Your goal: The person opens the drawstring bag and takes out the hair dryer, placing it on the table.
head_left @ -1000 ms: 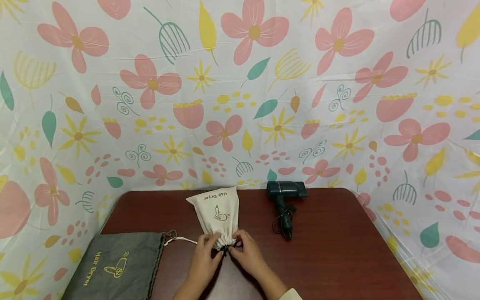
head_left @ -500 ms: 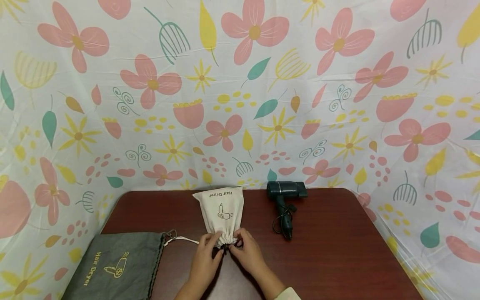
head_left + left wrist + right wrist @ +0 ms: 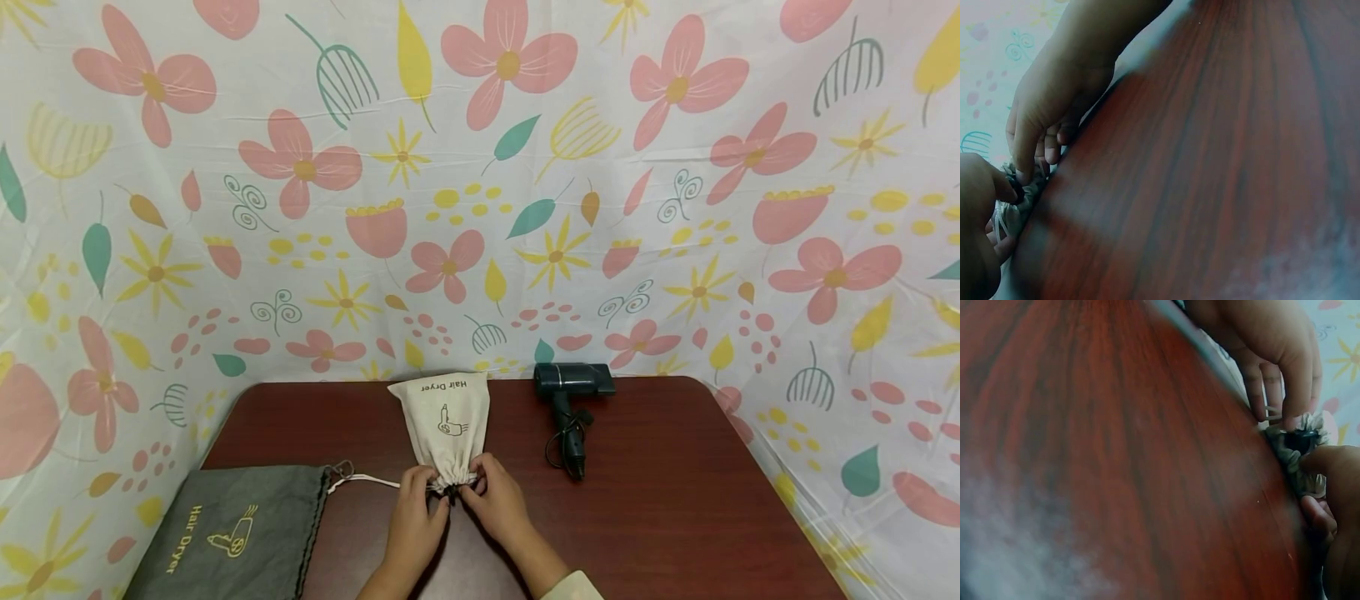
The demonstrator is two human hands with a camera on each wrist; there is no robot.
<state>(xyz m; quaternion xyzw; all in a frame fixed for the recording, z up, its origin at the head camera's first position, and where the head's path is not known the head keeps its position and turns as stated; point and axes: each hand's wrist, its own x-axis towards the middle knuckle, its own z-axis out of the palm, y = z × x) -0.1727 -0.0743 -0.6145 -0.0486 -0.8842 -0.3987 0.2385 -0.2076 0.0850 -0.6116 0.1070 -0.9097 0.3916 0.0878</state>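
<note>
A cream drawstring bag [image 3: 444,417] printed "Hair Dryer" lies at the back middle of the table, its gathered mouth toward the person. My left hand [image 3: 414,512] pinches the left side of that mouth between thumb and fingers. On the other side, my right hand [image 3: 501,504] grips the ruffled edge the same way. Between the thumbs the mouth shows a small dark opening. Both wrist views show the bunched cloth [image 3: 1017,212] between the fingertips, with a loop of white cord by the left fingers [image 3: 1272,394]. The bag's inside is hidden.
A dark hair dryer [image 3: 573,379] with its cord wrapped lies at the back right of the brown table [image 3: 637,517]. At the front left rests a grey drawstring bag [image 3: 232,533]. White cord [image 3: 367,478] stretches toward the left hand. A flowered cloth [image 3: 480,200] hangs behind.
The cream bag has shifted a little to the right and straightened. Both hands have moved slightly with it, keeping hold of its mouth. The hair dryer and grey bag have stayed put.
</note>
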